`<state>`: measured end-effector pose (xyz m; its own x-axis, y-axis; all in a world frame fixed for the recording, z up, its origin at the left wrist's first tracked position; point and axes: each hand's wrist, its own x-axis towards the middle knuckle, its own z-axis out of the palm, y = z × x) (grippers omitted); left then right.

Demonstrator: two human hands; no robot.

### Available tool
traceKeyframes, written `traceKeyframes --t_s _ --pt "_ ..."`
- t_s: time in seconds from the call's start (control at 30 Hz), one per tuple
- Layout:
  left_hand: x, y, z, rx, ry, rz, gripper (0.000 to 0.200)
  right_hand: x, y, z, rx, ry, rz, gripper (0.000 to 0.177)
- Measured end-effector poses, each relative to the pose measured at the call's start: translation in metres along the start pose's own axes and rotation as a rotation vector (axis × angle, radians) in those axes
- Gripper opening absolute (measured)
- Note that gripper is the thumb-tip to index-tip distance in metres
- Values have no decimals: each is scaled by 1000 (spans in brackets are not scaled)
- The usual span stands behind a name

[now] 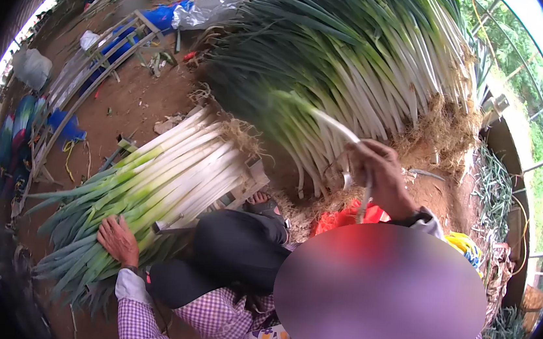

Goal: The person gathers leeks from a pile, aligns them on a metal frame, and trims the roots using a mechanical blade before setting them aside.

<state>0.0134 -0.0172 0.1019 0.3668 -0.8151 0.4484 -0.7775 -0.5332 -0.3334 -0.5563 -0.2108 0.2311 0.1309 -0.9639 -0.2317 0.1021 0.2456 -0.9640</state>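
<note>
**Right hand gripping one leek, left hand flat on the bundle**

Right hand (378, 176): fist wrapped fully round the white shaft of a single leek (328, 124). The shaft runs through my fist; its root end hangs just below, and the green top sticks out up and away from the knuckles, blurred.

Left hand (118, 238): open, palm down, fingers loosely spread, pressing on the green leaf end of the leek bundle (172, 179). It grasps nothing.

Wooden frame (252, 182): pale slats that cradle the bundle, stalks parallel, white ends with roots at the far end from my left palm, toward the right hand.

Big leek pile (361, 54): just beyond the right fist, white shafts toward it. The bundle sits between both hands, nearer the left.

Sandalled foot (267, 205): just beside the frame's near corner, on the dirt ground (141, 101).
</note>
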Motion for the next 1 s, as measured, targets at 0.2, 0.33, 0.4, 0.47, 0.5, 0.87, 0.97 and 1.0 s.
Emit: traceKeyframes --t_s 0.2,0.33,0.4,0.47,0.5,0.87,0.97,1.0 --pt "0 4 -5 -40 57 -11 24 -28 -67 33 234 -34 -164 35" --pt "1 2 -3 -28 45 -41 25 -35 -102 97 182 -179 -355 38" --pt "2 2 -4 -48 57 -38 25 -20 -97 131 112 -347 -563 36" --pt "1 2 -6 -71 95 -25 25 8 -73 173 -62 -464 -844 35" --pt "1 3 -6 -92 85 -34 24 11 -63 200 -152 -491 -851 37" --pt "-8 0 -10 -366 163 -57 23 156 170 302 -880 -824 -1098 20" --pt "-7 -1 -13 -402 133 -46 28 154 169 297 -883 -828 -1118 22" --pt "-4 0 -17 -421 119 -62 31 154 170 297 -851 -820 -1126 21"
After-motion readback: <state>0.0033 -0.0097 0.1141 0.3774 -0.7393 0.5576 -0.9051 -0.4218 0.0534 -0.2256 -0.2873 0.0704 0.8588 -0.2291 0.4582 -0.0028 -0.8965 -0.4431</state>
